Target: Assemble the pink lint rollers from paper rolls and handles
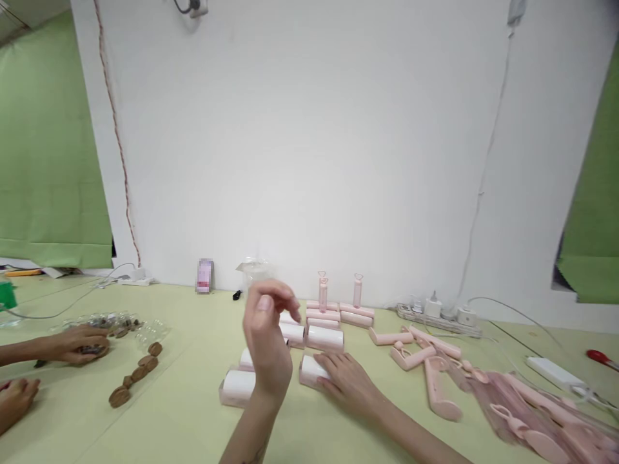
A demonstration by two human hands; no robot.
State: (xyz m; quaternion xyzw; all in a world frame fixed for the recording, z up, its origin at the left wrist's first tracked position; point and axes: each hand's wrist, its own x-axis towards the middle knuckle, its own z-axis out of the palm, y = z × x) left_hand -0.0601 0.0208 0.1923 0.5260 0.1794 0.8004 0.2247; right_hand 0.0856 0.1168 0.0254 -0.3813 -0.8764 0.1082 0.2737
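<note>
My left hand (271, 335) is raised above the table, its fingers loosely bent toward the right and nothing visible in them. Low on the table, my right hand (349, 381) lies over a white roll (312, 370), fingers across its top and thumb along the near side. Behind it sit another white roll (326, 338) and more rolls partly covered by my left hand. To the left of my left wrist lies a white roll (239, 388) with a clear, shiny edge. Pink half-tube pieces (323, 316) are stacked farther back, with small clear pink heart-topped tubes (358, 291) upright on them.
Loose pink handled parts (440, 386) spread across the right side. A power strip (438, 321) runs along the wall. At left, another person's hand (84, 343) handles small items near brown round pieces (140, 370). A box (204, 276) stands at the back.
</note>
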